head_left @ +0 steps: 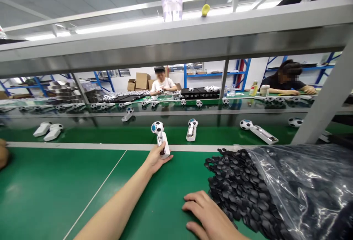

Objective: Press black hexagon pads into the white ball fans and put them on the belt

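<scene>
My left hand [157, 159] is closed around the white handle of a soccer-ball-headed device [164, 148], just past the near edge of the conveyor. Its ball head points up and away, and the handle's inside appears uncovered. Low in the view, my right hand [206, 214] has its fingers apart over the green table, with nothing seen in them. Beside it lies a heap of small black flat pieces [242, 181], spilling from a clear plastic bag [306, 184]. Another such device [191, 131] lies on the belt, right of the held one.
Several more ball-headed devices [257, 131] lie along the green conveyor [104, 133]. A metal shelf beam [138, 45] crosses overhead, and a slanted post [322, 92] stands at right. Two people [163, 83] sit across the line. Part of another person shows at the left edge.
</scene>
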The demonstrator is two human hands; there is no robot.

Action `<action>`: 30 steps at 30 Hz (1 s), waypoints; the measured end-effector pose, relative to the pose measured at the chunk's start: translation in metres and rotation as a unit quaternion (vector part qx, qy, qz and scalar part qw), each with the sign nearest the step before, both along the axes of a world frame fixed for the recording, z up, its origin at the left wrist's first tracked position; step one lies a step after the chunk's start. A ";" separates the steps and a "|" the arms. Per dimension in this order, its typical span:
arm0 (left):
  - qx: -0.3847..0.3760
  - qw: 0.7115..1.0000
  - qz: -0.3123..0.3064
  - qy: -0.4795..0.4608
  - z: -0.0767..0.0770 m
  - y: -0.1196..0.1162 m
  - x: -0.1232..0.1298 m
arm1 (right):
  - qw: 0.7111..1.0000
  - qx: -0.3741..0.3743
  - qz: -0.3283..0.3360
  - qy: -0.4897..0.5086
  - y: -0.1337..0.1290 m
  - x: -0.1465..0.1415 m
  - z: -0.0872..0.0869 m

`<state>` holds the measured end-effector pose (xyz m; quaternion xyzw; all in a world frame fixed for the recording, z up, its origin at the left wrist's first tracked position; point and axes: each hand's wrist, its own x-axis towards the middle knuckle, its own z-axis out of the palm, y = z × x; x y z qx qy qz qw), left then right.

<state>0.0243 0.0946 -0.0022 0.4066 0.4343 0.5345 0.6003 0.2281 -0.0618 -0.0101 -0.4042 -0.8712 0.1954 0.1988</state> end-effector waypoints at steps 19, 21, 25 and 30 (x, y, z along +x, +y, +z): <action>0.032 0.995 -0.058 -0.079 -0.015 -0.006 -0.013 | 1.000 -0.025 -0.009 -0.002 -0.007 0.001 0.012; 0.031 0.994 -0.064 -0.077 -0.016 -0.005 -0.013 | 1.000 -0.023 -0.008 -0.003 -0.007 0.001 0.013; 0.034 0.994 -0.085 -0.065 -0.015 -0.008 -0.012 | 1.000 -0.019 -0.003 0.000 -0.008 0.002 0.011; 0.038 0.993 -0.102 -0.052 -0.012 -0.012 -0.010 | 1.000 -0.025 -0.005 0.002 -0.007 0.002 0.011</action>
